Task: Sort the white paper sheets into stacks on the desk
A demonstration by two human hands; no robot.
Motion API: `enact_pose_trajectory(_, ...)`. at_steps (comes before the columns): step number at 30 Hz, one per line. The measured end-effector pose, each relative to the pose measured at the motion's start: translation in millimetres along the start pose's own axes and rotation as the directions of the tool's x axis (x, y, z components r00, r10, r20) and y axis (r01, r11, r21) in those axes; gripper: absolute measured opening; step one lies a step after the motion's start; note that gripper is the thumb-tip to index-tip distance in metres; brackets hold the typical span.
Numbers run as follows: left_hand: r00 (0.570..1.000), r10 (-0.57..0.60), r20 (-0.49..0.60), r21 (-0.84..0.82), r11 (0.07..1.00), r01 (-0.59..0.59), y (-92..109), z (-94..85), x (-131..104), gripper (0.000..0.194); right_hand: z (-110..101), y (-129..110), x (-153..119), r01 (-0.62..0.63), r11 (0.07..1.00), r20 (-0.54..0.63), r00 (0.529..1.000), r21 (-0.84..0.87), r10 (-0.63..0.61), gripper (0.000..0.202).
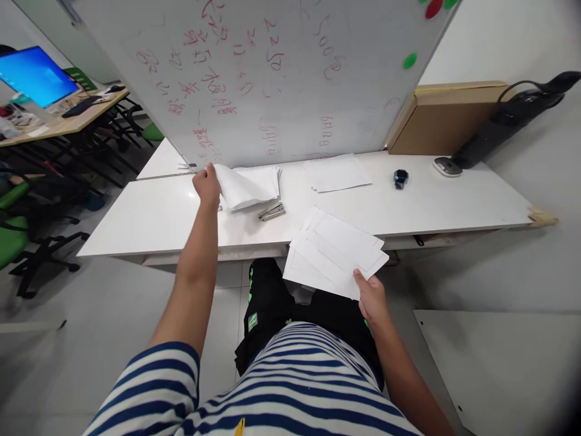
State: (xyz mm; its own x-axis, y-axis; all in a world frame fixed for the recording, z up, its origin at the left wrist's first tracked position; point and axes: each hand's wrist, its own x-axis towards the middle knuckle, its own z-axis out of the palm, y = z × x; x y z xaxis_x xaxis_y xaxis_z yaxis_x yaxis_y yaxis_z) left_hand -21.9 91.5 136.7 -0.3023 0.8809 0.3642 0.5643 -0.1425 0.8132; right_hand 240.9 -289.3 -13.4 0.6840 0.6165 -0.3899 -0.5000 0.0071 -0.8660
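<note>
My left hand (207,184) pinches the left edge of a sheet of paper (242,189) and lifts it off a paper stack (269,177) on the white desk. The sheet curls upward at that side. Just in front of the stack lies a metal stapler (272,211). My right hand (373,297) grips several loosely fanned sheets (333,251) by their near right corner, thumb on top, over the desk's front edge. Another set of papers (338,174) lies flat farther back on the desk, against the whiteboard.
A whiteboard (290,109) with red writing stands along the back of the white desk (331,212). To the right are a dark watch (400,178), a cardboard box (447,121) and a black upright device (503,124). A monitor (39,79) and green chairs (11,239) are at the left.
</note>
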Motion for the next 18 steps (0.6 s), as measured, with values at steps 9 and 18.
enact_pose_trajectory(9, 1.0, 0.014, 0.012, 0.148, 0.989, -0.015, 7, 7.0, -10, 0.067, -14, -14, -9, 0.033, 0.996, -0.068, 0.997, 0.088, -0.027, 0.044)
enact_pose_trajectory(18, 0.485, 0.07, 0.872, -0.197, 0.957, 0.215, 40, -33.4, -221, 0.049, 7, -27, -14, 0.025, 0.993, 0.014, 1.0, 0.116, -0.027, 0.039)
